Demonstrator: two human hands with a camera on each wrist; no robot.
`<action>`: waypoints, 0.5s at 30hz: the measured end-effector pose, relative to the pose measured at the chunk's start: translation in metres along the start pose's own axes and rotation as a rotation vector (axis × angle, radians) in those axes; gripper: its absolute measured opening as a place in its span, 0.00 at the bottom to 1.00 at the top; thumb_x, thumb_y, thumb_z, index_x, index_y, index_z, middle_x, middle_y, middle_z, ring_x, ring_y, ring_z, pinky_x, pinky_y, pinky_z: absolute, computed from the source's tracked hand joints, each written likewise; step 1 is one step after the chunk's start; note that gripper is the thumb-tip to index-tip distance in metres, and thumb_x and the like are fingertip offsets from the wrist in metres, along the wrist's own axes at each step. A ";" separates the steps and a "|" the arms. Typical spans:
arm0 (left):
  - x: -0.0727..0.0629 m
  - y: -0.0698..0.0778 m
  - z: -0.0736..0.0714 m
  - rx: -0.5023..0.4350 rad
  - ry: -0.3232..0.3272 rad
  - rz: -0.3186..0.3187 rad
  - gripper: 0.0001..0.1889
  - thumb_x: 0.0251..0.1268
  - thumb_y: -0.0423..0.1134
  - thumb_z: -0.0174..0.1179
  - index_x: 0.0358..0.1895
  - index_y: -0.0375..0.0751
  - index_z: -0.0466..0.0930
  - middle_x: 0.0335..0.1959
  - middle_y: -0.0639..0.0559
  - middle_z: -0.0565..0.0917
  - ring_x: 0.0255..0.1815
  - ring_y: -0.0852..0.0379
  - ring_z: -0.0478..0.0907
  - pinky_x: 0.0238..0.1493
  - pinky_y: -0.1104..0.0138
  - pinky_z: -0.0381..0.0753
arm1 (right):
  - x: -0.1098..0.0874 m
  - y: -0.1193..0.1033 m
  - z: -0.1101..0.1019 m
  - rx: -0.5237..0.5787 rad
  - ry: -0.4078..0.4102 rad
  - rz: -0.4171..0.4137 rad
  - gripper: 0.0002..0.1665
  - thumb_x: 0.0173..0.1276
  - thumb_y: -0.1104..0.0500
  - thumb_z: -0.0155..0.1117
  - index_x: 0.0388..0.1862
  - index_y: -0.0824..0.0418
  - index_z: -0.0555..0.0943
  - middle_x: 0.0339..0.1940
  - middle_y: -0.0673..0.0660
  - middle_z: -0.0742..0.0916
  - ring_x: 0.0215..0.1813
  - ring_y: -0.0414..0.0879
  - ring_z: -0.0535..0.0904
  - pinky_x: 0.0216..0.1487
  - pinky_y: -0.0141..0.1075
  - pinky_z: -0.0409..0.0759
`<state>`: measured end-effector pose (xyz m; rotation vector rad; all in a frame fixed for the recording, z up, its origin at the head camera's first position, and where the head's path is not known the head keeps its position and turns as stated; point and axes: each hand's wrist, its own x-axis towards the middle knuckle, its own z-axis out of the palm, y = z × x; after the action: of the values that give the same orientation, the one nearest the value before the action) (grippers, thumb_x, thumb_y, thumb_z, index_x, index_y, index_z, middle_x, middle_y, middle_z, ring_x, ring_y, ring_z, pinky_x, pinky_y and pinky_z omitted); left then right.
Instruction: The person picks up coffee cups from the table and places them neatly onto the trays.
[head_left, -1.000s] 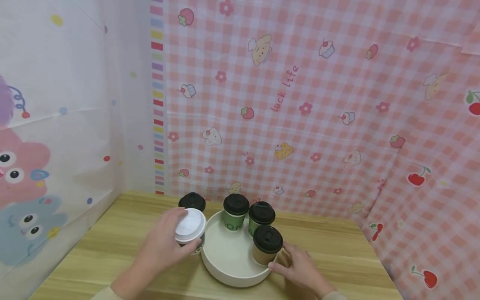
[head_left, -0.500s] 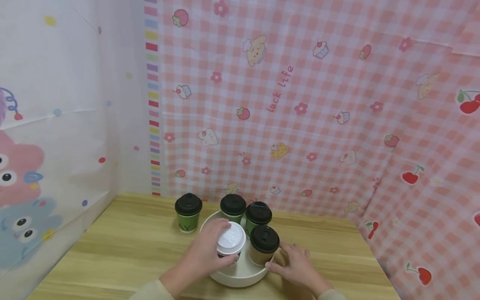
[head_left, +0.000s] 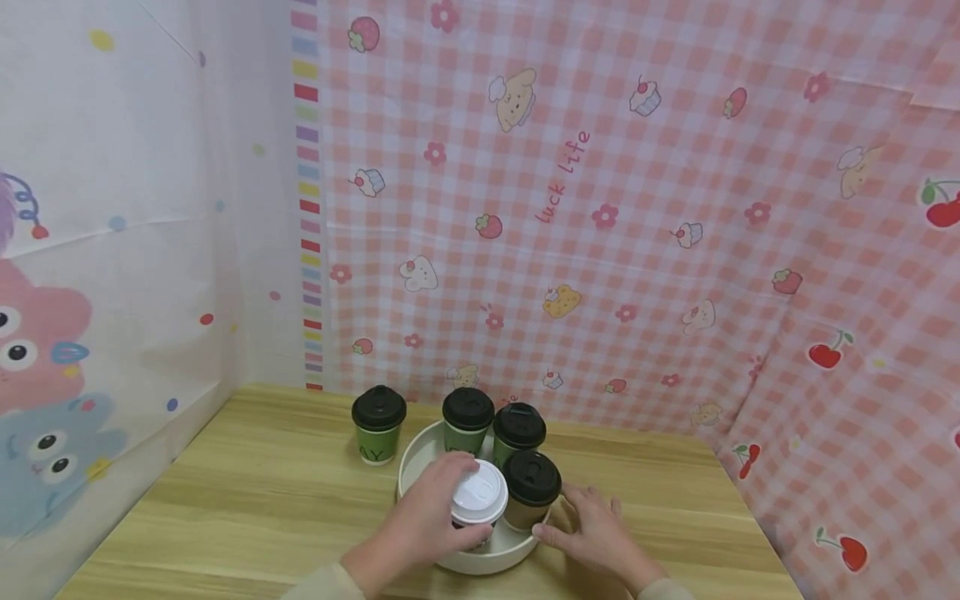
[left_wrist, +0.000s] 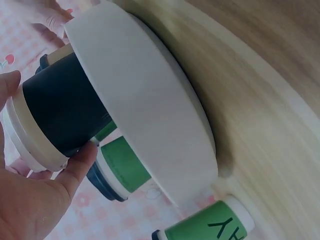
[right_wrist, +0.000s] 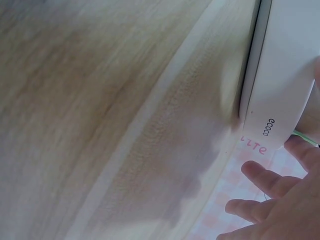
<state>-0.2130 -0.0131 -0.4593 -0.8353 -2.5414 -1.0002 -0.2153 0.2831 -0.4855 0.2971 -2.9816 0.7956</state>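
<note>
My left hand [head_left: 429, 510] grips a paper cup with a white lid [head_left: 480, 492] and a dark sleeve [left_wrist: 65, 102], thumb and fingers round its upper part. The cup is at the front of the round white tray [head_left: 411, 461], its base hidden behind the tray's wall in the left wrist view. To its right in the tray stands a tan cup with a black lid [head_left: 532, 477]. My right hand [head_left: 597, 533] touches the tray's right rim beside the tan cup, its other fingers spread and extended in the right wrist view.
Two green cups with black lids, one [head_left: 467, 415] at the back and one [head_left: 519, 429] beside it, stand in the tray. Another green cup [head_left: 378, 425] stands on the wooden table [head_left: 247, 483] left of the tray. Patterned cloth [head_left: 570, 250] hangs behind.
My left hand has carried the white-lidded cup rightward from beside the left green cup to the front of the tray, beside the tan cup. My right hand has stayed at the rim.
</note>
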 end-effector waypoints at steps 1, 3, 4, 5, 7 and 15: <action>0.000 0.000 0.001 -0.004 -0.009 -0.002 0.38 0.53 0.48 0.82 0.64 0.38 0.76 0.67 0.42 0.80 0.68 0.46 0.79 0.69 0.50 0.83 | 0.000 0.000 0.000 -0.004 0.002 -0.002 0.49 0.63 0.34 0.78 0.76 0.57 0.77 0.73 0.64 0.83 0.77 0.84 0.65 0.74 0.86 0.48; 0.000 0.000 0.003 -0.011 -0.027 -0.008 0.38 0.54 0.49 0.82 0.65 0.38 0.76 0.68 0.42 0.80 0.69 0.45 0.79 0.70 0.50 0.83 | 0.000 0.000 0.000 -0.008 0.005 -0.008 0.49 0.63 0.34 0.78 0.76 0.57 0.77 0.73 0.64 0.83 0.77 0.84 0.66 0.74 0.86 0.49; -0.001 0.000 0.003 -0.012 -0.034 -0.012 0.38 0.54 0.49 0.82 0.65 0.38 0.76 0.68 0.42 0.79 0.69 0.45 0.78 0.70 0.50 0.82 | 0.000 0.000 0.000 -0.007 0.006 -0.011 0.49 0.63 0.35 0.78 0.76 0.57 0.76 0.73 0.64 0.83 0.77 0.84 0.66 0.74 0.86 0.49; -0.001 0.000 0.004 -0.014 -0.043 -0.019 0.38 0.54 0.49 0.81 0.66 0.39 0.76 0.69 0.43 0.79 0.70 0.46 0.78 0.70 0.50 0.82 | 0.000 0.000 0.000 -0.004 0.007 -0.014 0.49 0.63 0.35 0.78 0.77 0.57 0.76 0.73 0.64 0.83 0.77 0.84 0.66 0.74 0.86 0.49; -0.001 0.001 0.005 -0.011 -0.051 -0.022 0.37 0.55 0.49 0.81 0.66 0.39 0.76 0.69 0.43 0.79 0.70 0.46 0.78 0.70 0.50 0.82 | 0.000 0.000 0.000 0.003 0.007 -0.020 0.49 0.64 0.35 0.78 0.77 0.57 0.76 0.74 0.64 0.83 0.77 0.84 0.66 0.74 0.86 0.49; -0.001 0.002 0.008 0.003 -0.064 -0.026 0.37 0.58 0.50 0.79 0.68 0.40 0.75 0.71 0.43 0.77 0.71 0.46 0.77 0.69 0.50 0.83 | 0.000 0.001 0.000 0.026 -0.004 -0.017 0.49 0.64 0.35 0.78 0.77 0.58 0.75 0.75 0.64 0.82 0.78 0.83 0.65 0.74 0.85 0.50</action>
<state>-0.2115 -0.0066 -0.4646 -0.8483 -2.6127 -0.9928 -0.2158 0.2841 -0.4861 0.3255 -2.9704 0.8343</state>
